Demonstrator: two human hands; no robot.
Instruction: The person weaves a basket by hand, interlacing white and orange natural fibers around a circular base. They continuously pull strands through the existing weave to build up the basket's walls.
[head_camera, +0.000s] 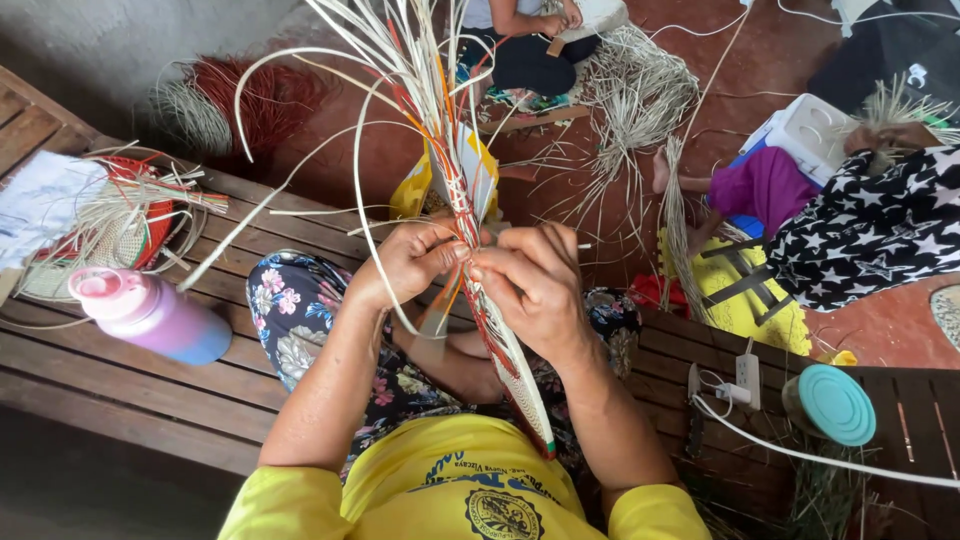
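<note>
While both hands' fingers pinch woven strips, a wooden bench borders red floor.

Long flat woven panel of pale, red and orange straw strips, held edge-on, tilted from lap upward. Finished weave at lower end; unwoven loose pale strips fan out above, curling left and right.
</note>
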